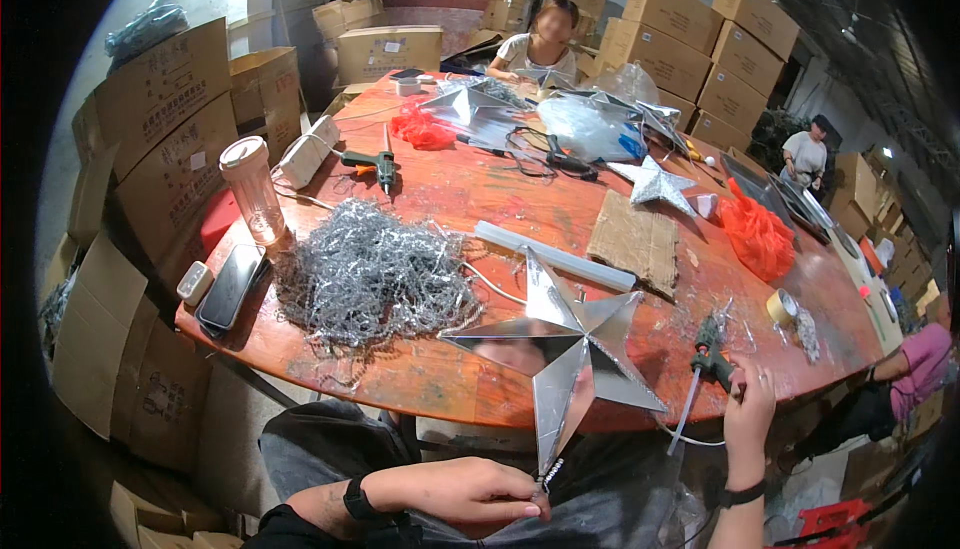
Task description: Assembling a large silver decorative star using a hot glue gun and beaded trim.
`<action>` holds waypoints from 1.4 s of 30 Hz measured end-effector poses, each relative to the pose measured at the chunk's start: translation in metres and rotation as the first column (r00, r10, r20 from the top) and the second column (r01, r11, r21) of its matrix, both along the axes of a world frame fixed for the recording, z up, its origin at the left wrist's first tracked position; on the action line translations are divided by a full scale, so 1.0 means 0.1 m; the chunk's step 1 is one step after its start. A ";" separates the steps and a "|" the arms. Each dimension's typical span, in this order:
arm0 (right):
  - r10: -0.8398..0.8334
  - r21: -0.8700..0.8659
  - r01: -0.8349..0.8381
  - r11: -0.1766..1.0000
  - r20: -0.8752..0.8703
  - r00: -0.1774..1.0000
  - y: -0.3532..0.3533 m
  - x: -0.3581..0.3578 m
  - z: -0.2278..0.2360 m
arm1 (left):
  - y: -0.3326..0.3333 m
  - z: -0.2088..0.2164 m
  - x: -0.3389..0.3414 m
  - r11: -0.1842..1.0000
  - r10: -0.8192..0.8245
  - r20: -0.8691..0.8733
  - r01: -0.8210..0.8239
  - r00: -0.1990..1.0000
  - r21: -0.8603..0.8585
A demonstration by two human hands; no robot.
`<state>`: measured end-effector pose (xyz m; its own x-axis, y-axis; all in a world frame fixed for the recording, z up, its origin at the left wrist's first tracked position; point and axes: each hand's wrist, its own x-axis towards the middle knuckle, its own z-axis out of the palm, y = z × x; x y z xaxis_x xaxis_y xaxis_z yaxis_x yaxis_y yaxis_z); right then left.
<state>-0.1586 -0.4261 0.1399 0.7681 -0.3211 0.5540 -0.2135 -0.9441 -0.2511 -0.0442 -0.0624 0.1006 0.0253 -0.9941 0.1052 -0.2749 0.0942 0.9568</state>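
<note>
A mirrored silver five-pointed star (575,349) is in front of me, partly over the table's near edge. My left hand (485,489) is closed in a pinch at its lowest point. A short strip of silver beaded trim (550,471) shows at that tip. My right hand (750,404) grips a dark green glue gun (711,354) at the table's near edge, right of the star. A translucent glue stick (686,409) sticks out of the gun's rear. Left of the star lies a tangled heap of silver bead garland (375,274).
A clear tumbler (255,194), a phone (232,287) and a second glue gun (375,164) stand or lie on the left. Beyond the star are glue sticks (555,257), cardboard (635,239) and a white glittery star (655,184). A tape roll (782,306) lies right. A co-worker (540,49) sits opposite.
</note>
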 end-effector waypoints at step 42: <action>0.859 -0.224 -0.841 0.492 -0.036 0.511 1.72 -0.19 0.27 | 0.39 -0.05 -0.09 0.988 -0.035 0.660 -0.074 0.751 0.136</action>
